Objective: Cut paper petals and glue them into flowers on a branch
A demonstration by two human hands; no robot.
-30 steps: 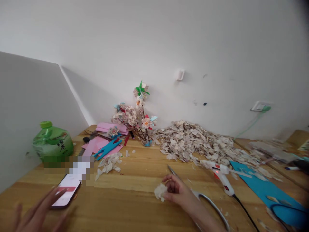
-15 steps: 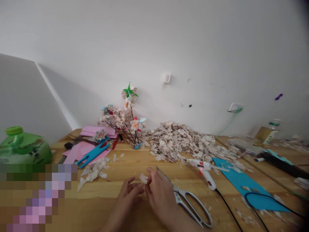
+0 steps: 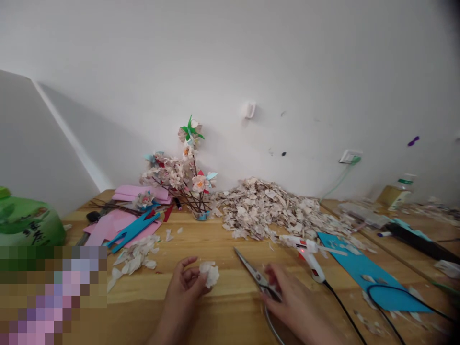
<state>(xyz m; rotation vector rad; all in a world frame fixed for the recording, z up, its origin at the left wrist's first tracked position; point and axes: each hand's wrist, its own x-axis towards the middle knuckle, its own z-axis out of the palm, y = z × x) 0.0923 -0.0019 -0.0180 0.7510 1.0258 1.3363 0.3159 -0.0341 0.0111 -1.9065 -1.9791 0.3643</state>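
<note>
A pale, thin petal [image 3: 209, 273] is pinched between the thumb and fingers of my left hand [image 3: 187, 282], just above the wooden table. My right hand [image 3: 287, 297] is at the handle end of the metal scissors [image 3: 251, 268], thumb on one side and fingers on the other. The scissors lie on the table with their blades closed and pointing away to the left. Part of their handles is hidden under my right hand. Loose pale petals [image 3: 138, 254] lie beyond my left hand.
A large heap of dry petals [image 3: 266, 206] lies against the wall. Paper flowers on twigs stand in a glass [image 3: 201, 215]. To the right are a glue gun [image 3: 309, 256] with a black cord and a blue sheet [image 3: 366, 275]. Pink paper [image 3: 118, 223] and a green bottle [image 3: 28, 220] are left.
My hands have come apart. The petal stays in my left hand, while my right hand has moved right onto the scissors' handles. The view has shifted slightly.
</note>
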